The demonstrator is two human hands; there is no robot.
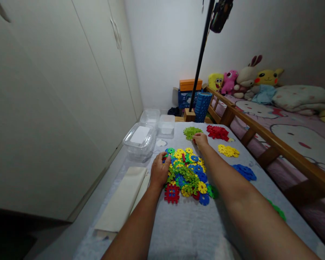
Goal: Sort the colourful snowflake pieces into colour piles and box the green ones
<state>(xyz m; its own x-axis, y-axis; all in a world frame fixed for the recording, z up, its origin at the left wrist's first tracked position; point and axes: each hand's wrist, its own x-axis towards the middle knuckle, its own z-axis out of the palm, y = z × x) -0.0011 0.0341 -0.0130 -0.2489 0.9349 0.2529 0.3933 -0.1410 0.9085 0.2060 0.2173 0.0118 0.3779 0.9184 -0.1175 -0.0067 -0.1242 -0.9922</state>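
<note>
White cupboards [78,104] and a wooden bed rail [284,148] flanked my pale cloth-covered table [184,231] in the head view. My left hand [160,170] curled against the mixed heap of plastic pieces [182,173]; my right hand [200,140] reached the lime pile [191,132], fingertips bunched. Whether either gripped a piece, I couldn't tell. They looked light, stiff, slightly slick, best pinched by notched rims.

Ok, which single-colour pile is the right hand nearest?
The lime-green pile, left of the red pile: the right hand is at its near edge. The red pile, yellow pile, blue pile and darker green pile all lie farther right.
</note>
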